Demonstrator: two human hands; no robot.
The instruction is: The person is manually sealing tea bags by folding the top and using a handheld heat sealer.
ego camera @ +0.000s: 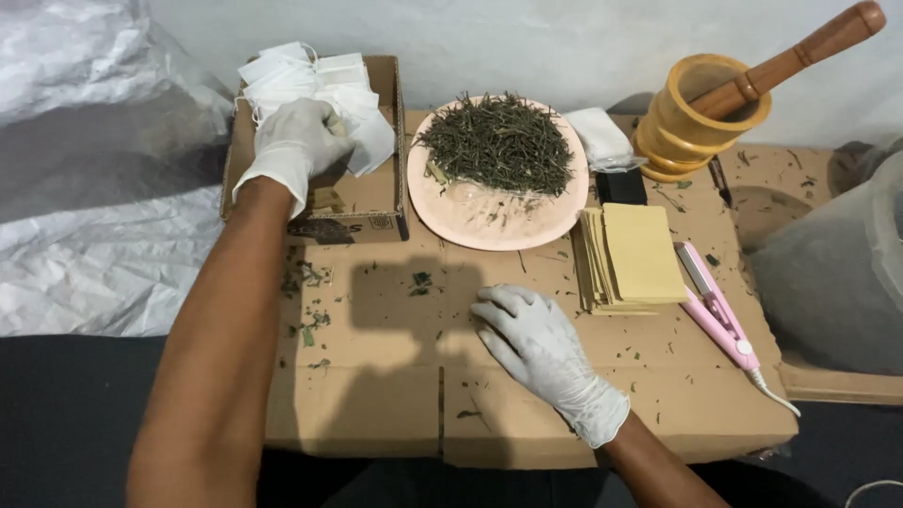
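My left hand [293, 143], in a white glove, reaches into a shallow cardboard box [381, 202] at the back left and closes on one of the white filter bags [324, 80] piled in it. My right hand [534, 341], also gloved, rests flat with fingers spread on the cardboard sheet [376, 395], holding nothing. Just beyond it sits a pink plate [489, 221] heaped with dried green herb sprigs [499, 141]. A stack of tan paper envelopes [635, 259] lies to the right of my right hand.
A pink hair-straightener-style sealer [717, 315] with a white cord lies at the right. A wooden mortar [691, 118] with a pestle [795, 56] stands at the back right. Herb crumbs are scattered on the cardboard. Crinkled plastic sheeting [85, 188] covers the left.
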